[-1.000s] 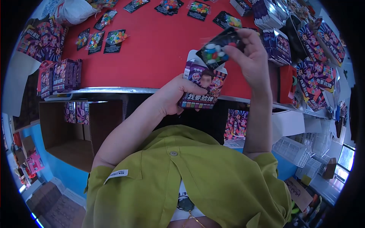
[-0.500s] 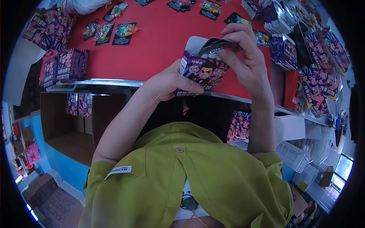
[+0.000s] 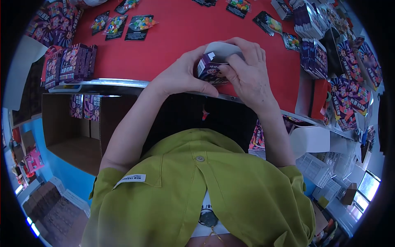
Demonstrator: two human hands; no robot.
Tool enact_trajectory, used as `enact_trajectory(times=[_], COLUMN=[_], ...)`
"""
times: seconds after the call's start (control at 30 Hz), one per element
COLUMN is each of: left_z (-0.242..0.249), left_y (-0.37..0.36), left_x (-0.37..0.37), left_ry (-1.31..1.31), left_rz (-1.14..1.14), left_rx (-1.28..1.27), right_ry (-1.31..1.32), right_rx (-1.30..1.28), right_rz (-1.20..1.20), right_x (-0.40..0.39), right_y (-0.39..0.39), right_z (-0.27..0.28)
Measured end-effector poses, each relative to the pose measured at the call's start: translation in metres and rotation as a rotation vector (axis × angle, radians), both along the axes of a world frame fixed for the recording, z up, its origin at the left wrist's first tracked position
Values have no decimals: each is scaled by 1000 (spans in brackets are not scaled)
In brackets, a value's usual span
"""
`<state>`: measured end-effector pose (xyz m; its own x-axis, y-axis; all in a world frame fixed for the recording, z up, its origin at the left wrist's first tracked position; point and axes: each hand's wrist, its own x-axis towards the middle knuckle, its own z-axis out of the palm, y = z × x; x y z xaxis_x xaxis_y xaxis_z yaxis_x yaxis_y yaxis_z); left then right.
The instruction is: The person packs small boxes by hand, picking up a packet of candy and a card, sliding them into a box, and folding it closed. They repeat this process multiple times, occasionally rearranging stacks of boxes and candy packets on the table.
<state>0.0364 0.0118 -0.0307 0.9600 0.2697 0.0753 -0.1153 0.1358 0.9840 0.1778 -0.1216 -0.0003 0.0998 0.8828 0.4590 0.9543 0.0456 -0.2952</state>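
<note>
Head view shows the left hand (image 3: 185, 74) gripping the box (image 3: 209, 71) from one side, likely steadying it, while the right hand (image 3: 250, 74) grips its open top.

Held box (image 3: 212, 72): printed card, kinda glossy
Candy packets (image 3: 142, 24): clear shiny plastic
Table's front edge (image 3: 121, 82): shiny metal

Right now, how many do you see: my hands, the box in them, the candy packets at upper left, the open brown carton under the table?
Left hand and right hand: 2
Purple box: 1
Candy packets, one cut off at top: 4
Open brown carton: 1
Total: 8
</note>
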Motion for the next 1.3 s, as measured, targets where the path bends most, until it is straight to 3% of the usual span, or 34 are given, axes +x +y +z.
enact_trajectory(times=[0.03,0.1,0.13,0.2,0.23,0.3,0.37,0.43,0.57,0.63,0.67,0.73,0.87,0.93,1.07,1.13,1.27,1.3], left_z=[0,1,3,1,1,10,15,16,9,3,3,8,9,13,20,23,18,12], left_y=[-2,-5,-11,-14,-15,-15,-17,-17,-14,-8,-2,10,6,5,11,12,10,10], left_x=[-4,-10,-11,-12,-13,-13,-10,-9,-9,-15,-18,-21,-26,-23,-19,-17,-18,-17], left_ry=[4,-120,-61,-26,5,12,15,34,-118,-214,-211,-360,-317,-244,-250,-208,-202,-232], left_rz=[-4,186,300,320,329,346,354,384,389,450,449,400,348,310,277,271,239,211], left_rx=[-2,-328,-224,-246,-268,-332,-403,-421,-324,533,530,1268,1157,820,865,806,651,483], right_ry=[4,69,70,517,521,1433,1536,1735,1612,97,99,-158,37,256,342,506,509,410], right_rx=[-2,76,76,214,215,435,486,257,275,290,286,308,308,334,281,264,269,278], right_rz=[-4,21,27,171,179,246,253,188,107,65,64,63,80,86,66,32,79,79], right_x=[-4,-13,-15,-24,-29,-37,-34,-28,-25,-12,-11,-12,-19,-17,-16,-17,-14,-13], right_y=[-1,0,0,1,2,3,3,1,-7,-13,-16,-18,-15,-12,-13,-11,-12,-14], right_z=[-1,-2,-6,-16,-15,-10,-10,-18,-22,-32,-36,-36,-23,-22,-15,-15,-19,-20])
